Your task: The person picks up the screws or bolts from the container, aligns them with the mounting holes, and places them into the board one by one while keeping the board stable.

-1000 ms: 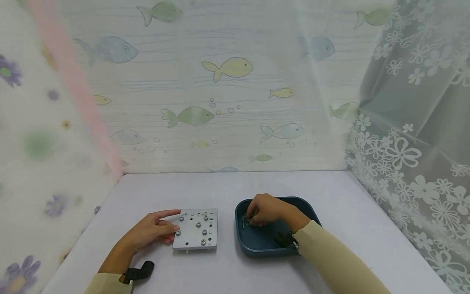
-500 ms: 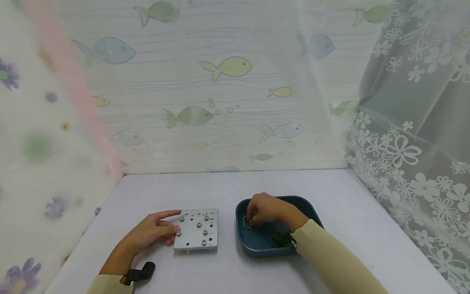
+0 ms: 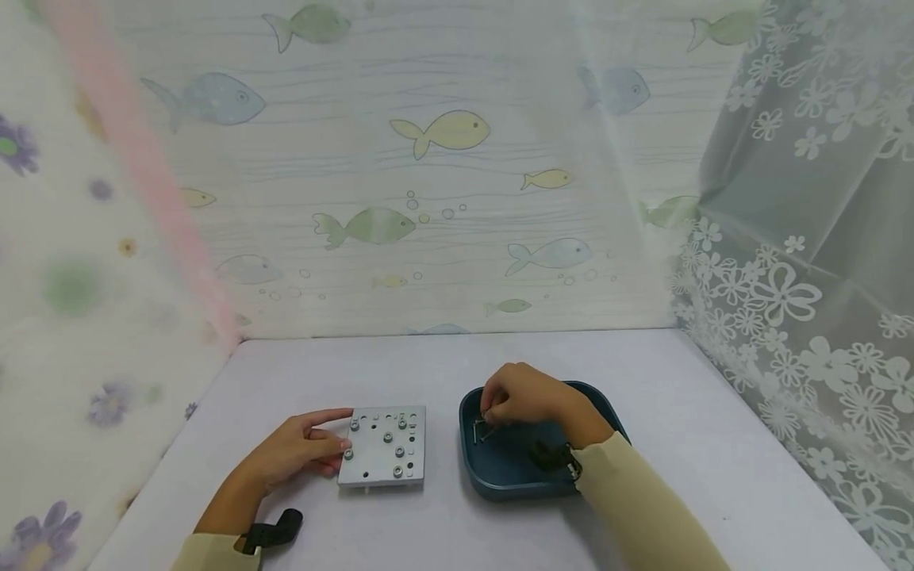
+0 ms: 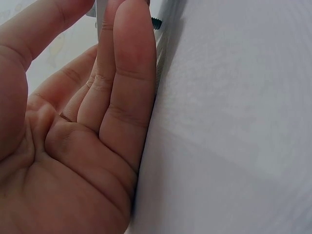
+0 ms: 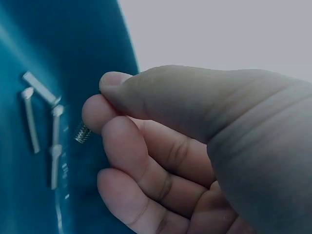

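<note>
A square silver metal plate [image 3: 373,460] with holes and several socket-head screws lies left of the middle of the table. My left hand [image 3: 300,444] grips its left edge, thumb on top and index finger stretched to the far corner. Below the plate, a dark threaded screw end [image 4: 157,23] pokes out in the left wrist view. Over the dark blue tray [image 3: 493,490], my right hand [image 3: 527,394] pinches a small screw between thumb and index finger. Only the screw's threaded end [image 5: 83,133] shows in the right wrist view; its head is hidden by the fingertips.
Several loose silver screws or pins [image 5: 31,122] lie on the tray's bottom, near its left side. The white tabletop [image 3: 357,369] runs back to a fish-print curtain [image 3: 450,238]. A black wrist camera [image 3: 274,530] is strapped to the left wrist.
My right hand has risen slightly from the tray's bottom with a screw between its fingertips. The left hand and the plate stay where they were.
</note>
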`<action>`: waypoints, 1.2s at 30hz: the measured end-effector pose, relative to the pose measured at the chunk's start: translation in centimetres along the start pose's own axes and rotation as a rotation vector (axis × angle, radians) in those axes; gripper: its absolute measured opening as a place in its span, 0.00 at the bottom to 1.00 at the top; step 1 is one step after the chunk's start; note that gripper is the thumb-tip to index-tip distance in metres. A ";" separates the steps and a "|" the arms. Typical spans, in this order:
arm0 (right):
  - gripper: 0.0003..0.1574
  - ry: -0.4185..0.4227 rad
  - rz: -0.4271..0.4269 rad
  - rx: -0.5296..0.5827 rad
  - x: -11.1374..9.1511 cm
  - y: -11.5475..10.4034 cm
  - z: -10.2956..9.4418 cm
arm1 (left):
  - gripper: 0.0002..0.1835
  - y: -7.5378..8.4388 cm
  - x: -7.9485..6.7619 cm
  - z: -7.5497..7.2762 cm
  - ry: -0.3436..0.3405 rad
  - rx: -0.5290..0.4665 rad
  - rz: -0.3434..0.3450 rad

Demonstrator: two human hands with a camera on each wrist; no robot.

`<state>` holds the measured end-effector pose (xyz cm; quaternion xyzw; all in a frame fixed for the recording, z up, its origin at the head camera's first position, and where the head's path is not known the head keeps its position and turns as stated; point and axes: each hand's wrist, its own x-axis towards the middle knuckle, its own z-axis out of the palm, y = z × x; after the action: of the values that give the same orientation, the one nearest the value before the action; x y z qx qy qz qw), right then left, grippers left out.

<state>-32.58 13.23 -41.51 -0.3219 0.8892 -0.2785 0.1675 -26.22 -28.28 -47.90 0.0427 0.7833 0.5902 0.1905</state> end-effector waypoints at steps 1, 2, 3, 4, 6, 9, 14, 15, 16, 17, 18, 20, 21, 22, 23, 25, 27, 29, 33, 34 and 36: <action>0.03 0.010 -0.009 0.005 -0.1 -0.1 -0.1 | 0.46 0.0 0.0 0.0 -0.002 -0.002 0.001; 0.04 0.020 -0.014 0.008 -0.3 -0.2 -0.2 | 0.46 0.1 -0.1 0.0 -0.002 -0.002 0.003; 0.04 0.030 -0.019 0.010 -0.4 -0.3 -0.2 | 0.46 0.1 -0.1 0.1 -0.002 -0.003 0.004; 0.04 0.040 -0.023 0.015 -0.5 -0.4 -0.3 | 0.46 0.1 -0.2 0.1 -0.003 -0.003 0.005; 0.05 0.060 -0.035 0.029 -0.7 -0.6 -0.5 | 0.46 0.1 -0.2 0.2 -0.004 -0.005 0.007; 0.05 0.087 -0.057 0.050 -1.1 -0.8 -0.7 | 0.46 0.1 -0.3 0.3 -0.004 -0.009 0.006; 0.07 0.134 -0.091 0.072 -1.6 -1.1 -1.1 | 0.46 0.1 -0.4 0.5 0.000 -0.012 0.003; 0.07 0.142 -0.091 0.073 -1.7 -1.1 -1.1 | 0.46 0.1 -0.4 0.5 0.000 -0.012 0.002; 0.07 0.150 -0.093 0.076 -1.8 -1.2 -1.1 | 0.46 0.1 -0.4 0.6 0.000 -0.011 0.001; 0.06 0.157 -0.092 0.079 -1.9 -1.2 -1.2 | 0.45 0.1 -0.4 0.7 0.000 -0.011 0.000; 0.05 0.163 -0.088 0.080 -2.0 -1.3 -1.2 | 0.45 0.1 -0.4 0.7 0.000 -0.010 -0.002; 0.05 0.177 -0.083 0.089 -2.2 -1.4 -1.2 | 0.45 0.2 -0.5 0.8 0.001 -0.006 -0.003; 0.05 0.184 -0.079 0.096 -2.2 -1.5 -1.2 | 0.45 0.2 -0.5 0.8 0.003 -0.001 -0.005; 0.05 0.191 -0.081 0.101 -2.3 -1.6 -1.1 | 0.45 0.2 -0.6 0.8 0.004 0.003 -0.005; 0.05 0.197 -0.083 0.108 -2.3 -1.7 -1.1 | 0.45 0.3 -0.6 0.8 0.007 0.007 -0.006; 0.06 0.207 -0.092 0.122 -2.3 -2.0 -1.0 | 0.45 0.3 -0.8 0.8 0.010 0.013 -0.009; 0.05 0.216 -0.103 0.126 -2.3 -2.3 -0.9 | 0.45 0.4 -0.9 0.7 0.014 0.018 -0.011; 0.04 0.225 -0.111 0.127 -2.2 -2.5 -0.8 | 0.45 0.5 -1.1 0.6 0.014 0.016 -0.010; 0.03 0.248 -0.116 0.124 -2.2 -2.9 -0.7 | 0.45 0.7 -1.4 0.6 0.015 0.014 -0.007; 0.03 0.252 -0.119 0.128 -2.3 -3.0 -0.7 | 0.45 0.8 -1.4 0.6 0.013 0.010 -0.007; 0.03 0.253 -0.127 0.136 -2.4 -3.3 -0.6 | 0.46 0.8 -1.5 0.7 0.013 0.007 -0.010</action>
<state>-29.58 12.96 -38.77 -0.3279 0.8601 -0.3865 0.0575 -24.69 -27.87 -46.94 0.0354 0.7868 0.5868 0.1881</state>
